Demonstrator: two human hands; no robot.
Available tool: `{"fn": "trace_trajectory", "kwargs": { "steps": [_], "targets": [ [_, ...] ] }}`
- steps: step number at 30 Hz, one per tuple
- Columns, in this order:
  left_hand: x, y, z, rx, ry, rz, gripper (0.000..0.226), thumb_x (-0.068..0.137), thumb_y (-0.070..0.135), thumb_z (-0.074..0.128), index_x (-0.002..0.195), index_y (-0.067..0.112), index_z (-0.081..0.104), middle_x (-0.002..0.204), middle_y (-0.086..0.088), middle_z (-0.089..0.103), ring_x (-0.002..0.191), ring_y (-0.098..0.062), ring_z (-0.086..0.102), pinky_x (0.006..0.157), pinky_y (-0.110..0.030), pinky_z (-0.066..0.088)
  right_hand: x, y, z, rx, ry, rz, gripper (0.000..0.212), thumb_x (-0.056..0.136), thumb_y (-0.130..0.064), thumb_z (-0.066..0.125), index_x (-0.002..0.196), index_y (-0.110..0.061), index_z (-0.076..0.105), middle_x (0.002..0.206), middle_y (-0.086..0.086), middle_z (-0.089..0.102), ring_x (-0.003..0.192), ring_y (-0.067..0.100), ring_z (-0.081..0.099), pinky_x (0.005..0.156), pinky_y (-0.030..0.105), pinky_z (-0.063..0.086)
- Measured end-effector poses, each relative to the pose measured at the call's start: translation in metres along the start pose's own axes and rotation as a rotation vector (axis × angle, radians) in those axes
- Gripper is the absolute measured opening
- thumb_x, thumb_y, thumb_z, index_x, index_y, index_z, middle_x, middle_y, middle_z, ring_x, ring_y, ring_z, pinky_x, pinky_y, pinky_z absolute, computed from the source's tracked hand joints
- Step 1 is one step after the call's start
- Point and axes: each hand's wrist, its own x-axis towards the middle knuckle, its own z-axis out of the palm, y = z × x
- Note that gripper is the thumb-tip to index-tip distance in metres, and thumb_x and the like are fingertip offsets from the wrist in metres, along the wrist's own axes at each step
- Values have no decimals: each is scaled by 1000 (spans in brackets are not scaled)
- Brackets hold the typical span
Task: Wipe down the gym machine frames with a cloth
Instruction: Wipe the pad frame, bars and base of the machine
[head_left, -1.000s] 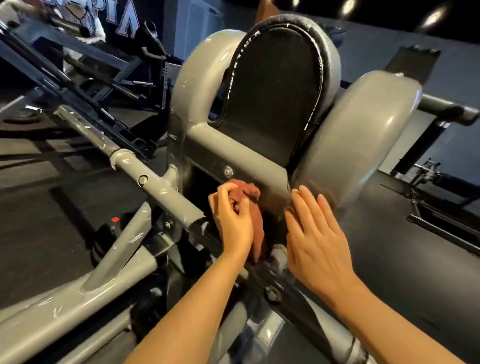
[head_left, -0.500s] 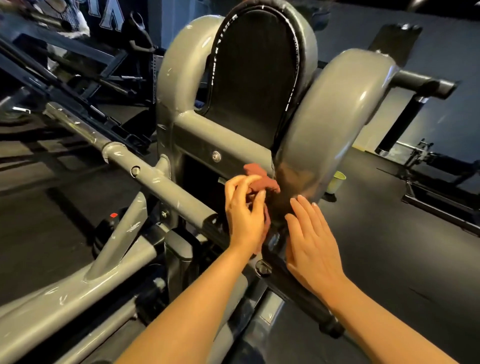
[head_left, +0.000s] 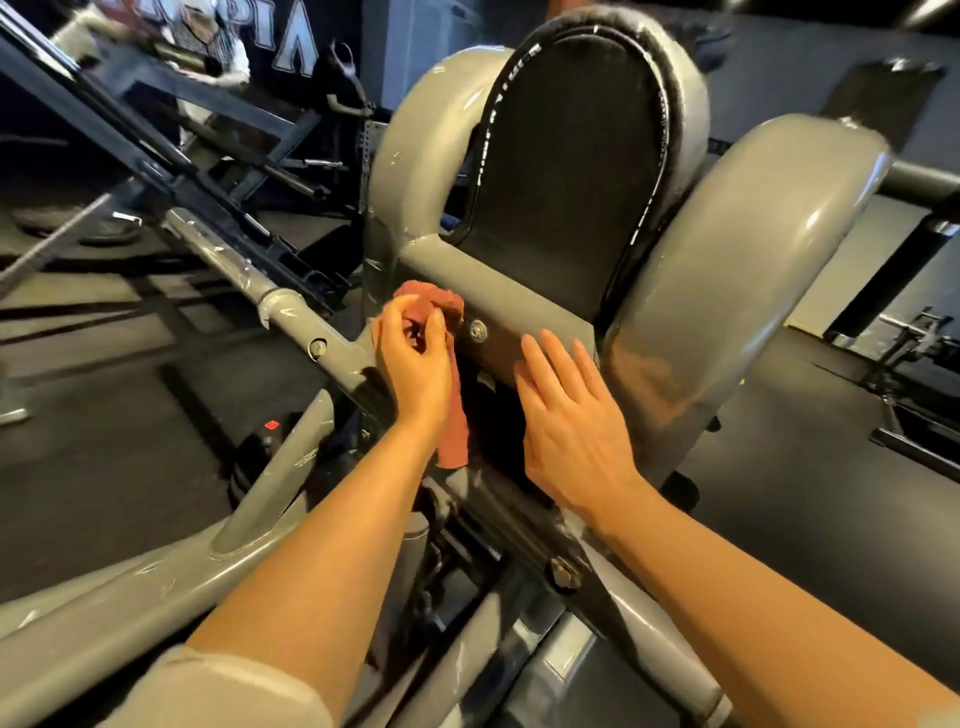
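We see the left hand with its fingers curled round a reddish cloth, bunched at the top against the grey crossbar of the machine frame, just left of a bolt; a loose tail of the cloth hangs down past the wrist in front of a dark recess whose inside we cannot make out. The right hand holds nothing, its fingers straight and lying flat on the crossbar's lower edge, close beside the rounded grey upright. The black pad above is blurred along its top rim. Both forearms are cut off at the lower edge, and the background equipment at upper left is too smeared to identify
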Motion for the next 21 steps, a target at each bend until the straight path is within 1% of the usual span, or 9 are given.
{"fn": "trace_trajectory", "kwargs": {
  "steps": [2, 4, 6, 9, 12, 15, 17, 19, 21],
  "targets": [
    [8, -4, 14, 44, -89, 38, 7, 92, 14, 62, 99, 17, 61, 106, 1, 49, 89, 8, 49, 82, -5, 37, 18, 2, 2, -46, -1, -7, 69, 68, -21, 69, 131, 2, 56, 147, 21, 44, 142, 37, 33, 120, 50, 11],
    [9, -11, 25, 76, -89, 81, 4, 91, 14, 64, 89, 16, 61, 105, -2, 49, 87, 10, 48, 81, -5, 38, 28, 6, 5, -72, -7, -3, 71, 68, -21, 68, 133, 3, 54, 146, 23, 44, 142, 37, 33, 121, 50, 6],
    [10, -25, 23, 100, -78, 86, 9, 89, 10, 65, 84, 16, 59, 105, -5, 52, 88, 4, 50, 84, -15, 44, 31, 9, 11, -76, -5, -7, 72, 68, -19, 67, 135, 4, 52, 146, 24, 44, 141, 38, 33, 121, 49, 1],
    [17, -49, 7, 197, -149, -19, 9, 84, 5, 66, 84, 13, 62, 103, -5, 53, 87, -8, 52, 88, -32, 48, 26, 9, 19, -71, 17, -38, 69, 67, -15, 63, 132, 5, 55, 146, 26, 43, 141, 40, 33, 120, 47, 2],
    [19, -42, 2, 138, -150, 14, 15, 83, 4, 66, 88, 15, 56, 100, 0, 50, 85, 0, 49, 82, -21, 43, 18, 7, 23, -42, 62, -39, 63, 67, -13, 62, 127, 6, 58, 145, 28, 43, 141, 41, 33, 120, 48, 7],
    [11, -24, 10, 62, -196, 103, 24, 86, 3, 63, 105, 12, 53, 109, -3, 55, 96, -6, 53, 85, -12, 41, 14, 5, 26, 1, 82, -33, 59, 67, -11, 61, 123, 7, 61, 144, 27, 44, 140, 41, 34, 121, 48, 12],
    [0, -23, 5, 80, -216, 60, 25, 84, -5, 60, 102, 11, 53, 110, -6, 56, 92, 1, 55, 80, -8, 43, 9, 3, 25, 29, 78, -37, 56, 68, -11, 62, 122, 6, 62, 145, 26, 44, 141, 40, 33, 121, 48, 14],
    [-14, -28, -9, 64, -346, 0, 26, 79, -16, 57, 91, 7, 54, 103, -10, 57, 79, 0, 62, 64, -11, 49, 0, -1, 24, 54, 80, -43, 54, 69, -11, 65, 120, 5, 64, 144, 25, 46, 141, 38, 34, 121, 47, 16],
    [-31, -30, -26, 93, -459, 4, 30, 77, -20, 55, 89, 7, 56, 99, -13, 57, 73, 1, 62, 58, -11, 49, -14, -11, 28, 148, 76, -24, 53, 70, -11, 68, 121, 3, 64, 141, 24, 49, 139, 36, 38, 120, 45, 20]
  ]
}}
